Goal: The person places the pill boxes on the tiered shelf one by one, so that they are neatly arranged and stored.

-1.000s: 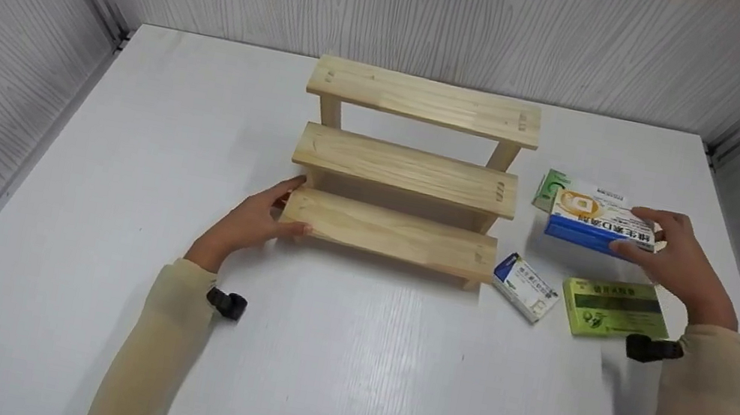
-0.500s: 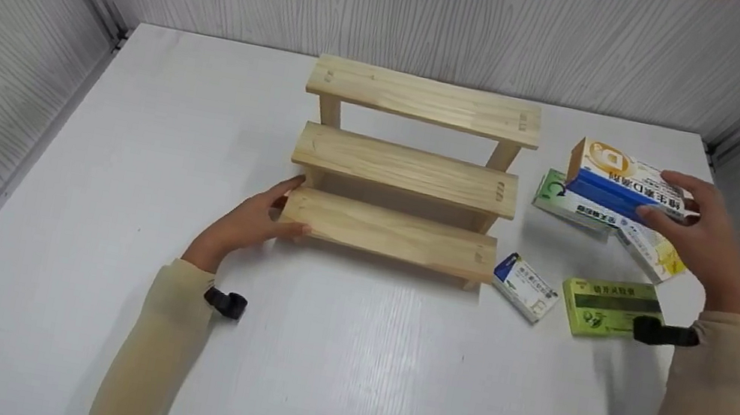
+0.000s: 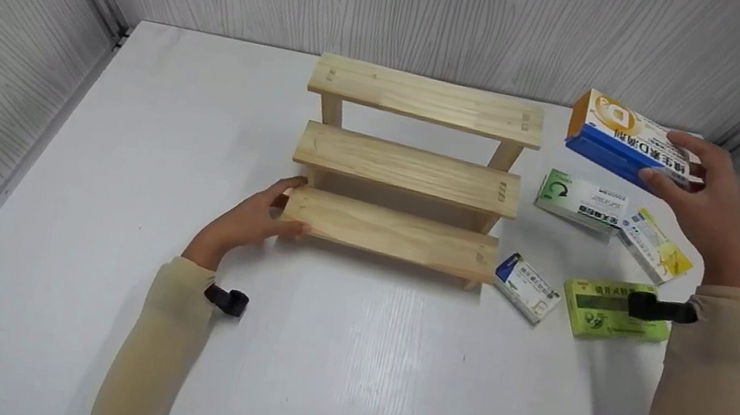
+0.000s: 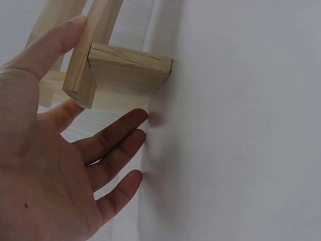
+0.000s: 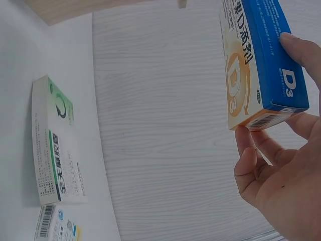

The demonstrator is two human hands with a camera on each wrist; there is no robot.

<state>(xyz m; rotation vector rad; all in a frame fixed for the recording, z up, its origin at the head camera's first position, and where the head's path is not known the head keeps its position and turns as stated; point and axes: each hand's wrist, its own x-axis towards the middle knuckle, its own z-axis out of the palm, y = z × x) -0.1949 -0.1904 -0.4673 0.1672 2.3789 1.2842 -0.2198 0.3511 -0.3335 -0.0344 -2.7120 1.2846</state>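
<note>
My right hand (image 3: 716,211) holds a white, blue and orange medicine box (image 3: 622,139) up in the air near the back right of the table. Its thumb lies on the blue side of the box, with the other fingers on the opposite side, as the right wrist view shows. At the left end of a three-tier wooden stand (image 3: 407,168), my left hand (image 3: 250,220) grips the lowest step. In the left wrist view the thumb (image 4: 62,40) lies against the board, the index finger reaches behind its end, and the other fingers point toward the tabletop.
Right of the stand lie a green-and-white box (image 3: 583,201), a white-and-yellow box (image 3: 656,246), a small blue-and-white box (image 3: 527,288) and a yellow-green box (image 3: 612,322). Grey wood-grain panels (image 3: 405,8) border the white table (image 3: 341,370) at the back and sides.
The right hand has carried the medicine box up and toward the back, uncovering the green-and-white and white-and-yellow boxes. My left hand and the stand have stayed in place.
</note>
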